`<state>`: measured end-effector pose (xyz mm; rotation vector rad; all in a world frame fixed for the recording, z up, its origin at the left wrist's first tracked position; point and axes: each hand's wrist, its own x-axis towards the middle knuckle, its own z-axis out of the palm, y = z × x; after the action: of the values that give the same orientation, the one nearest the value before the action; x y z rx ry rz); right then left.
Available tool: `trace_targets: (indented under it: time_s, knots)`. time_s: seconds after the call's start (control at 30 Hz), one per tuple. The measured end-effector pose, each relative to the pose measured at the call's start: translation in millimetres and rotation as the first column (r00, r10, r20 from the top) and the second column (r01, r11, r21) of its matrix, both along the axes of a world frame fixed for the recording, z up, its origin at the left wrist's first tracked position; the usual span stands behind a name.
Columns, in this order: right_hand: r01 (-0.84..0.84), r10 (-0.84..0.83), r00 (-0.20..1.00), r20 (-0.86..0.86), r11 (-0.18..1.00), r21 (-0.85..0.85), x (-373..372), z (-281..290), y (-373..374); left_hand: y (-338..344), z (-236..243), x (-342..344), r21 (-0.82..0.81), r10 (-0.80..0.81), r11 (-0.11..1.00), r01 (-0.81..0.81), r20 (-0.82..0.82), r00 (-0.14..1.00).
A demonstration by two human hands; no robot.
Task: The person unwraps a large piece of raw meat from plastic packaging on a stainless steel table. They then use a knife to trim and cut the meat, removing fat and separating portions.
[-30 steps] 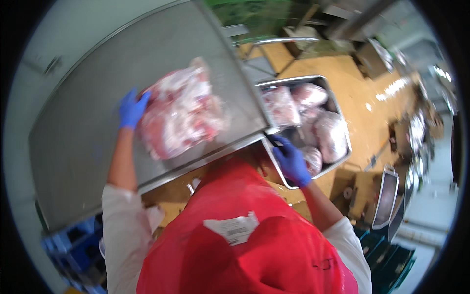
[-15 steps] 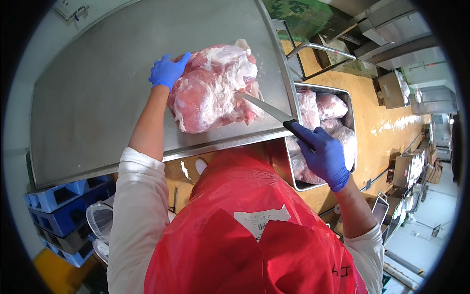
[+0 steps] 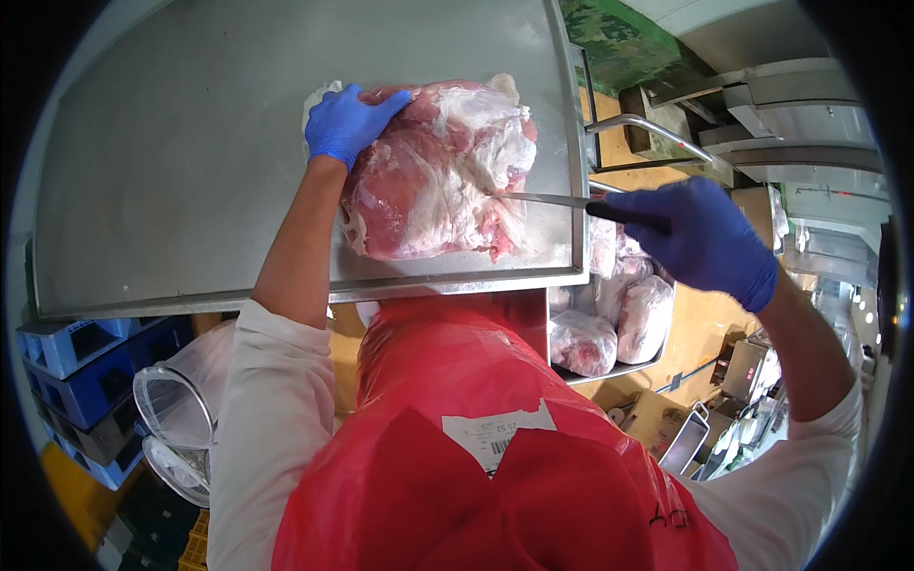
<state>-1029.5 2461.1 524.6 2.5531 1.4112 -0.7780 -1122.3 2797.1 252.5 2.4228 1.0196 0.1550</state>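
Note:
A big slab of raw meat [image 3: 409,181], pink with white fat and membrane, lies on the steel table [image 3: 181,181] near its right end. My left hand [image 3: 350,124], in a blue glove, rests spread on the meat's upper left edge. In my right hand [image 3: 709,233], also gloved in blue, the black handle of a knife [image 3: 547,199] is gripped. Its blade points left, and the tip touches or enters the meat's right side; how deep I cannot tell.
A steel tub [image 3: 657,357] of bagged meat pieces [image 3: 583,343] stands beside the table's right end. Behind it rises a metal cart handle [image 3: 657,124]. Blue pallets [image 3: 81,371] are stacked at the lower left, next to clear plastic containers [image 3: 176,409].
My right hand has swung right and upward, and the knife now lies nearly level instead of slanting. The left hand keeps its place on the meat. The whole view has shifted slightly.

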Motion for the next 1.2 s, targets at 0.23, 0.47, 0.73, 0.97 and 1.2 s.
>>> trace_targets:
  time_s: [0.23,0.47,0.73,0.97,1.2]
  knots:
    - [-0.071,0.072,0.997,-0.016,0.996,0.049,27,-29,12,2,-12,16,0.015,0.045,0.999,-0.045,0.009,0.999]
    - [0.217,-0.200,0.976,-0.086,0.887,0.408,-57,-152,-115,24,-16,26,-0.091,0.109,0.990,-0.112,-0.039,0.993]
    - [0.287,-0.308,0.950,-0.059,0.779,0.558,-104,-270,-158,31,-15,35,-0.077,0.028,0.997,-0.030,-0.033,0.999]
    - [0.551,-0.427,0.834,-0.349,0.622,0.557,-127,-156,-176,32,-22,28,-0.050,0.083,0.995,-0.085,-0.048,0.995]
    - [0.510,-0.493,0.855,-0.161,0.743,0.434,-152,-134,-151,29,-18,25,0.072,-0.118,0.990,0.124,-0.089,0.989]
